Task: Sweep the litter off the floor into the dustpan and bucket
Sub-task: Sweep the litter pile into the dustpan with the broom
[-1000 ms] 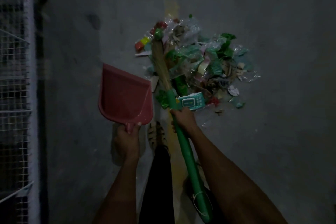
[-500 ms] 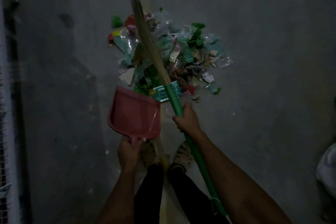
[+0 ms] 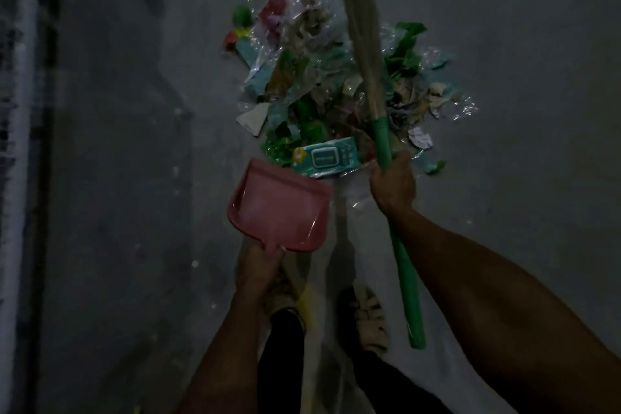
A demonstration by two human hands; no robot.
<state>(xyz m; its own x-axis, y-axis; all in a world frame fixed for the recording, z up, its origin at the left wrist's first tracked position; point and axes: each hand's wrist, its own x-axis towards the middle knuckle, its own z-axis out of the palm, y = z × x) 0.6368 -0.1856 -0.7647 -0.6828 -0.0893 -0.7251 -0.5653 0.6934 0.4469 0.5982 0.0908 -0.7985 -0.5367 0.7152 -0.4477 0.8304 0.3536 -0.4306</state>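
A heap of litter, mostly plastic wrappers, paper scraps and green bits, lies on the grey floor ahead of my feet. A teal wipes packet sits at its near edge. My left hand grips the handle of a pink dustpan, whose mouth lies against the near left edge of the heap, just below the packet. My right hand grips the green handle of a broom; its straw head stretches across the heap to the top of the view. No bucket is visible.
A wire-mesh rack or cage runs down the left edge. My two sandalled feet stand just behind the dustpan. Small pale specks dot the floor to the left. The scene is dim.
The dustpan has moved right and down to the near edge of the heap. The broom has swung from the left side of the heap to its right and reaches past the far side.
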